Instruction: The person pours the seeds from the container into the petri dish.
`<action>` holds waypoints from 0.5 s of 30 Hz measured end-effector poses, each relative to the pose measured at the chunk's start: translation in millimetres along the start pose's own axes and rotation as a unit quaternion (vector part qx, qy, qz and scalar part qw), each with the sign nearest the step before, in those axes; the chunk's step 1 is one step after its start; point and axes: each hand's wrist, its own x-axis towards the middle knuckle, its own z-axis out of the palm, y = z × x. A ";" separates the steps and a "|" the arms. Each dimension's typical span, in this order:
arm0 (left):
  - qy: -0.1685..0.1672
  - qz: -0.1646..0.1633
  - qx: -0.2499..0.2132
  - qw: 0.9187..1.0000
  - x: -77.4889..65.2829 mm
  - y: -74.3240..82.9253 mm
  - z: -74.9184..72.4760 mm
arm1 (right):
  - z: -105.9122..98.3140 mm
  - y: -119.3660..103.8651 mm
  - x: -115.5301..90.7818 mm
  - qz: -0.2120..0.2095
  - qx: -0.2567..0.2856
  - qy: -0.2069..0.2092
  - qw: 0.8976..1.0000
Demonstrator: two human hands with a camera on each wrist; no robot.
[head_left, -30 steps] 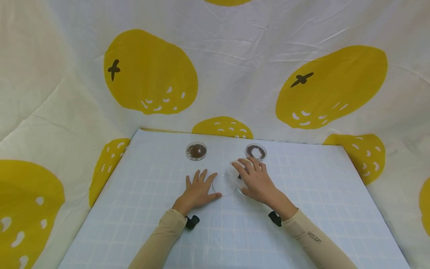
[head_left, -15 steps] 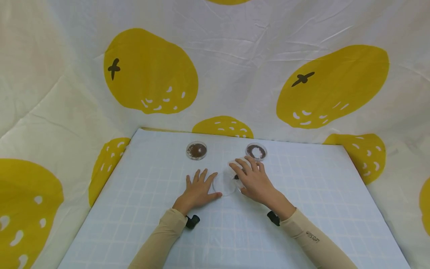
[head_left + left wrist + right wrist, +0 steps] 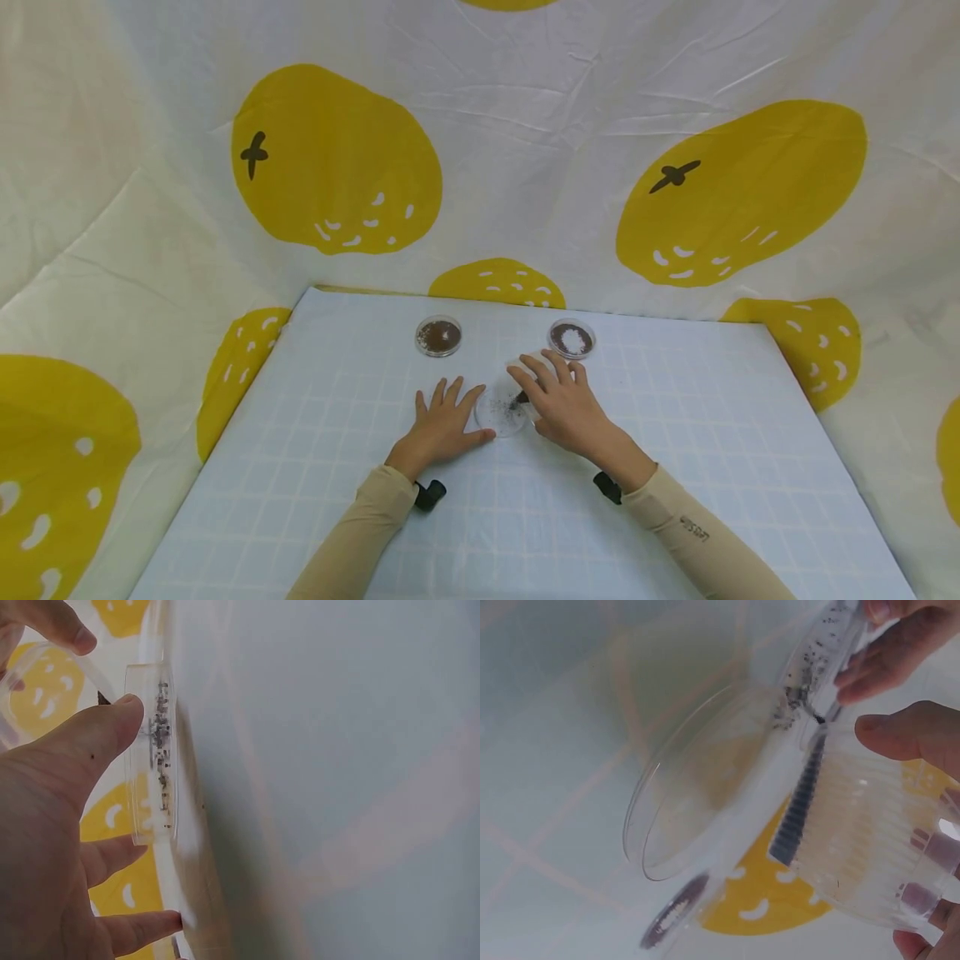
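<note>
My left hand [image 3: 441, 427] lies on the table with fingers spread, its thumb and index fingertip at the rim of a clear petri dish [image 3: 497, 418]. Dark granules are scattered inside this dish, seen edge-on in the left wrist view. In my right hand [image 3: 573, 415] I grip a clear ribbed plastic cup [image 3: 862, 832], tipped sideways with its mouth over the dish. A dark strip of granules [image 3: 799, 814] lies along the cup's lower side, and some fall from its lip. Close beside the dish stands another clear round dish [image 3: 682, 795], mostly hidden by my right hand in the head view.
Farther back on the table [image 3: 690, 417] are two covered-looking round dishes: one with brown material and pale specks [image 3: 438, 337], one with a white patch on brown [image 3: 572, 338]. A cloth [image 3: 525, 183] with yellow fruit prints hangs behind.
My right hand has shifted slightly left with the tipped cup. Dark granules have spilled into the petri dish, which showed none before. The left hand has stayed in place.
</note>
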 end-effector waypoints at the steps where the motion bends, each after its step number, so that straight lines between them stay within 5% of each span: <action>1: 0.000 0.000 -0.001 1.000 0.1 -0.2 0.4 | 0.3 0.2 0.0 0.000 0.000 0.000 1.000; 15: 0.002 0.004 0.001 1.000 1.0 -1.8 0.5 | -2.7 0.1 3.2 0.003 -0.008 -0.016 1.000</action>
